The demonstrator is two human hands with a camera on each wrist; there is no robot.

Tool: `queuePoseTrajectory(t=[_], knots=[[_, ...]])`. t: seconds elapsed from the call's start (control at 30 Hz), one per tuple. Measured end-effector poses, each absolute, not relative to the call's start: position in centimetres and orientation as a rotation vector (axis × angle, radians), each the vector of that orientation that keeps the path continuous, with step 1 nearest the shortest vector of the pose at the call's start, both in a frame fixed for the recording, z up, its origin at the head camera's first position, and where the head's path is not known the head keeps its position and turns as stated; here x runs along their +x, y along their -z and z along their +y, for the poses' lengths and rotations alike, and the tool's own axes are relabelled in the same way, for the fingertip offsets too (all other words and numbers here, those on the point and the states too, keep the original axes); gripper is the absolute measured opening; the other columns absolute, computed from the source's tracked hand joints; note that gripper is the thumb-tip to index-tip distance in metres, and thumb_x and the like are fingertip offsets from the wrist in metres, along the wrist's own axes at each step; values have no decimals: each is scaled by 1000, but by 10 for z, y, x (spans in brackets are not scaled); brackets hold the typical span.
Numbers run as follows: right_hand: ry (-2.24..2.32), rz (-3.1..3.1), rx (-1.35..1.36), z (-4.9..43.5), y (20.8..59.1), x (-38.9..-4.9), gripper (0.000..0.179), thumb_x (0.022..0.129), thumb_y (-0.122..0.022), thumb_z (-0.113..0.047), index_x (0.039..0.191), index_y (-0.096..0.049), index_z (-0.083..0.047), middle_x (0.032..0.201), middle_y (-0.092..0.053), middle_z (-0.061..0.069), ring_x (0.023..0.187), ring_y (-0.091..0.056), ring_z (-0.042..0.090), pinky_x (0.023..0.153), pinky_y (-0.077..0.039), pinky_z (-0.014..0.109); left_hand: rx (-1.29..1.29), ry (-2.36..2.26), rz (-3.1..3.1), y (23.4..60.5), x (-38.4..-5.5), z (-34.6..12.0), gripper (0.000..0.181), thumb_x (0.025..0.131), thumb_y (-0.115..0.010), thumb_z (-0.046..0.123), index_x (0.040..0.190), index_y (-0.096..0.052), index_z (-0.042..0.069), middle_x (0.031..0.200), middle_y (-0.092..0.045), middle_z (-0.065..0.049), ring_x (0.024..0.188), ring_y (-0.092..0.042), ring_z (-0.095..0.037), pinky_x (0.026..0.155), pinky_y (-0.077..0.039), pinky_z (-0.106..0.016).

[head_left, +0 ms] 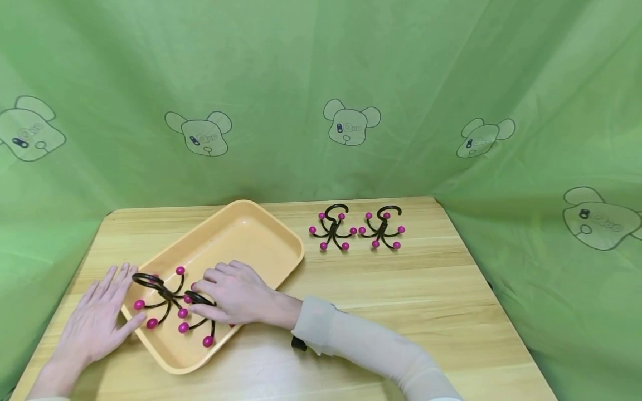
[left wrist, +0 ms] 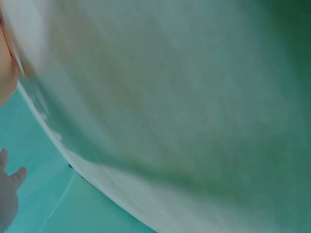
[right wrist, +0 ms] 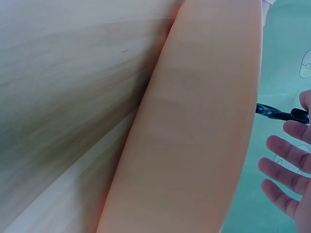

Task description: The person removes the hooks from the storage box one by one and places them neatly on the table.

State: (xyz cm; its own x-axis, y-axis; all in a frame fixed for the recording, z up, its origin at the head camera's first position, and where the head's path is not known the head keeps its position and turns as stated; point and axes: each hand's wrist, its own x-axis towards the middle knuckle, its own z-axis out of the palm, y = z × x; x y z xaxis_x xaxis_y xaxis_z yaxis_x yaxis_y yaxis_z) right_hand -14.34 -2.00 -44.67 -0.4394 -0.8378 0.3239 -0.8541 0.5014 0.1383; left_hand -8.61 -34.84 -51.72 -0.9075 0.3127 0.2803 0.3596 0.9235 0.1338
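Two hooks (head_left: 164, 292) sit in the tan tray (head_left: 256, 245), glossy black with curvy arms and pink balls on the tips. Right hand (head_left: 236, 295) has thumb and fingers pinched on the nearer one's loop; left hand (head_left: 97, 320) is flat, fingers straight and slightly spread, thumb at the tray's rim. Tray's angled on a pale wood-grain counter (head_left: 426, 295), two spare hooks (head_left: 333, 228) near the back edge. Wrinkly green cloth (head_left: 281, 67) with cartoon bears (head_left: 351, 127) surrounds it.

Head cam bright; soft glare nr tabletop (head_left: 426, 289) front edge, tiny glint in tray (head_left: 268, 239); L wrist cam hazy, v. blurry.
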Motion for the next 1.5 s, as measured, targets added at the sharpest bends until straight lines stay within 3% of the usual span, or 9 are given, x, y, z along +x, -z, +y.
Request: queuePoseTrajectory(t=[0.33, 0.93, 1.5], knots=[[-92, -2360, 1423, -23, 444, -144, 32, 106, -52, -56, 111, -75, -35, 95, -69, -18, 85, -62, 4, 69, -47, 19, -506, 277, -2811, 516, -85, -348, 100, 95, -66, 46, 170, -13, 9, 179, 2, 0, 166, 11, -12, 131, 18, -22], [-127, -2349, 1392, -17, 439, -145, 31, 105, -55, -56, 114, -75, -34, 104, -74, -18, 95, -66, 3, 79, -52, 19, -505, 271, -2813, 516, -86, -349, 101, 94, -67, 47, 170, -13, 8, 179, 3, 0, 167, 10, -15, 130, 19, -21], [-268, -2250, 1381, 2, 420, -157, 24, 101, -65, -52, 103, -76, -31, 96, -72, -17, 87, -64, 4, 75, -50, 19, -503, 273, -2819, 518, -86, -348, 100, 96, -65, 47, 170, -11, 9, 179, 3, 0, 167, 10, -16, 130, 19, -23]])
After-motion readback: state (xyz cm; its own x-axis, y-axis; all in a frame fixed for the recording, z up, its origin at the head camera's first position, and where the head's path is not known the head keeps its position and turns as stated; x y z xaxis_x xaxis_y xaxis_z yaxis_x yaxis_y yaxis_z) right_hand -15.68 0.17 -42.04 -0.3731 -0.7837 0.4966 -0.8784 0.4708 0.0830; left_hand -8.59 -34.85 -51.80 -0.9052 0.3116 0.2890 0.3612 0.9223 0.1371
